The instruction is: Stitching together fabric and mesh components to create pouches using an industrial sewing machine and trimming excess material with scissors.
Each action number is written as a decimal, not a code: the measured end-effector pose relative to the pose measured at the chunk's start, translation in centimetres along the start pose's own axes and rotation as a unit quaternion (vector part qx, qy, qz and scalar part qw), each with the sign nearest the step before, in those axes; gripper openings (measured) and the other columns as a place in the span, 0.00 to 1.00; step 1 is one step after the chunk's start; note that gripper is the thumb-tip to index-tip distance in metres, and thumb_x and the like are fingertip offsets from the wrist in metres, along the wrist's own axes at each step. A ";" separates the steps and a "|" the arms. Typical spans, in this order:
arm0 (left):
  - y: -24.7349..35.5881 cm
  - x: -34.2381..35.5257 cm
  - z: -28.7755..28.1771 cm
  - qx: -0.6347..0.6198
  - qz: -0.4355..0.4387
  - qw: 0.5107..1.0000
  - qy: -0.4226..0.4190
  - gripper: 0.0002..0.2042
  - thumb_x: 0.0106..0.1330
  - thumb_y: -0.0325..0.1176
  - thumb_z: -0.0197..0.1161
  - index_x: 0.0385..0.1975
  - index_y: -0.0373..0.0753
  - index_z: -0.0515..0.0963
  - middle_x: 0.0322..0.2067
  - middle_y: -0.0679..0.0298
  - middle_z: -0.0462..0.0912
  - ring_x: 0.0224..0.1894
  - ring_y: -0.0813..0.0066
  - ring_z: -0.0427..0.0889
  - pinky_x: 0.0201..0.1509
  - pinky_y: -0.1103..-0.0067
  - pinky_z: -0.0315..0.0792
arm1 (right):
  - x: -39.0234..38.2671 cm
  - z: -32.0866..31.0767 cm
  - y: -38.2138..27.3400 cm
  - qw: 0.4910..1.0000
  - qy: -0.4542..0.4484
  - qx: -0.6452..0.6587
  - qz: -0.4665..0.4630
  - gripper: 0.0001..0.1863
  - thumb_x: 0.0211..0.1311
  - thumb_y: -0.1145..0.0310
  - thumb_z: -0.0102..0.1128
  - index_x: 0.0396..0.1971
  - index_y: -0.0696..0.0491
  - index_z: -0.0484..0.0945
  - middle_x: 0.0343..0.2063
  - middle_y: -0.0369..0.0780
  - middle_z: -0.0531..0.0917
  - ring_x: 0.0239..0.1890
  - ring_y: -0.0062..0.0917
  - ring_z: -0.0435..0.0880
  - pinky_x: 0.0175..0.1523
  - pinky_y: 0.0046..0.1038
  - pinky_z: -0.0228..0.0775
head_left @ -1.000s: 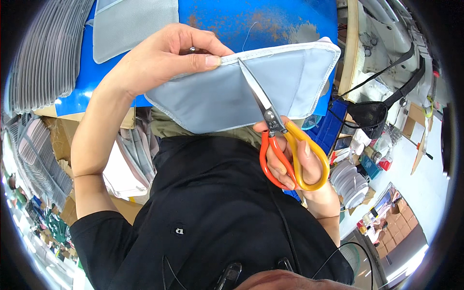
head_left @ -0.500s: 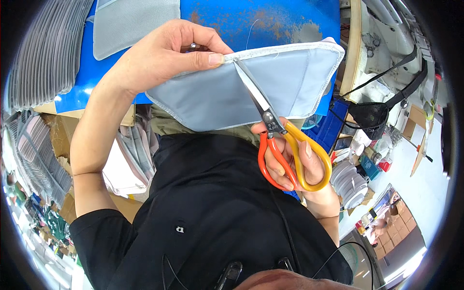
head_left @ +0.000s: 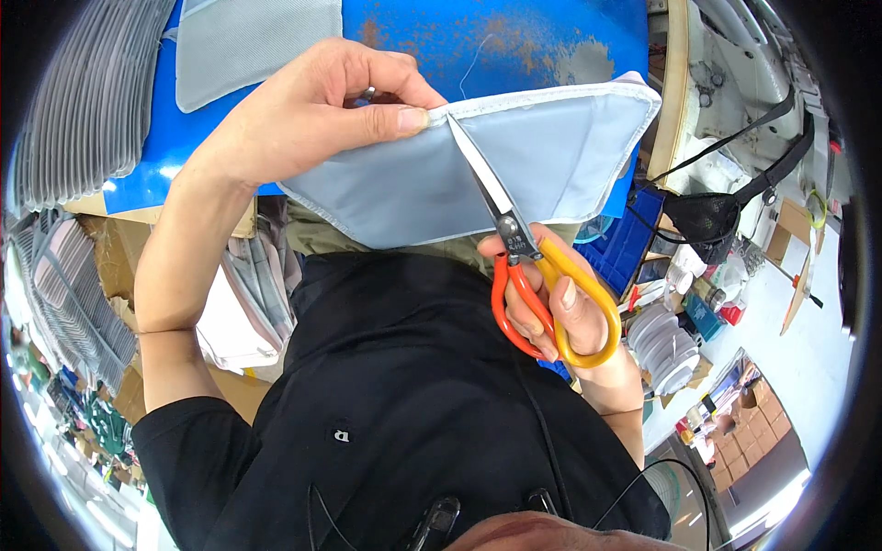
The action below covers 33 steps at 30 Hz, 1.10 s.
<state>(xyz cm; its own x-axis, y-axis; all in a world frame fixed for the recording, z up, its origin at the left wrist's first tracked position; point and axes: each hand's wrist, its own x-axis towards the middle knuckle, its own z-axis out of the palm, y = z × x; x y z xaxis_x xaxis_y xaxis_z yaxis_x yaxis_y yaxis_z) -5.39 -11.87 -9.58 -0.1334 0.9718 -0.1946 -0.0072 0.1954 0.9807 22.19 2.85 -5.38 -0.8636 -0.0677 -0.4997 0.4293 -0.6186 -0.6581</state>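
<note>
and here's the left hand (head_left: 367,106), thumb and forefinger pinching the pale stitched border of a grey fabric piece (head_left: 533,156), held slantwise over the near edge of the blue worktop (head_left: 441,55). over on the right, the right hand (head_left: 583,317) is wrapped around the scissors (head_left: 516,234), thumb through the yellow loop. the tip is right up at that border, just beside the left thumb, though whether the blades are fully together is hard to tell. a loose thread (head_left: 475,60) curls above; a grey stack (head_left: 92,110) stands at left.
</note>
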 end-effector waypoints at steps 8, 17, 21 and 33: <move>-0.6 -0.1 -0.3 -0.037 -0.019 0.999 -0.004 0.11 0.71 0.32 0.65 0.46 0.32 0.86 0.32 0.72 0.77 0.38 0.85 0.75 0.46 0.85 0.67 | -0.3 0.5 0.2 0.998 -0.019 0.063 0.001 0.43 0.74 0.37 0.50 0.66 0.64 0.62 0.18 0.34 0.72 0.10 0.13 0.67 0.17 0.14 0.59; -0.5 0.0 -0.3 -0.021 -0.019 1.000 -0.010 0.11 0.71 0.31 0.65 0.46 0.32 0.86 0.32 0.71 0.78 0.37 0.85 0.75 0.46 0.85 0.68 | -0.2 0.4 0.3 0.995 -0.023 0.096 0.015 0.43 0.73 0.37 0.50 0.66 0.65 0.61 0.18 0.34 0.71 0.10 0.14 0.66 0.16 0.14 0.59; -0.4 0.0 -0.2 -0.026 -0.018 0.999 -0.003 0.10 0.71 0.31 0.65 0.45 0.32 0.86 0.32 0.71 0.77 0.36 0.85 0.74 0.45 0.84 0.68 | -0.2 0.4 0.2 0.996 -0.030 0.086 0.014 0.43 0.73 0.38 0.50 0.66 0.65 0.61 0.19 0.35 0.71 0.10 0.13 0.66 0.16 0.14 0.59; -0.2 0.2 -0.1 0.006 -0.005 1.000 0.002 0.10 0.71 0.32 0.65 0.45 0.32 0.86 0.31 0.71 0.77 0.36 0.85 0.73 0.43 0.84 0.67 | 0.0 0.5 0.0 0.994 -0.001 0.100 0.033 0.43 0.73 0.38 0.51 0.66 0.66 0.61 0.20 0.35 0.72 0.11 0.13 0.65 0.16 0.14 0.59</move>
<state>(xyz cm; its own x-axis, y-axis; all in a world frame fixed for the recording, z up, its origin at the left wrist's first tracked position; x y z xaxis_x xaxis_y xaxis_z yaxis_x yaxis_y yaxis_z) -5.47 -11.76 -9.82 -0.1377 0.9691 -0.2047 0.0032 0.2071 0.9783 22.05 2.41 -5.10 -0.8361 -0.1137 -0.5366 0.4229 -0.7568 -0.4985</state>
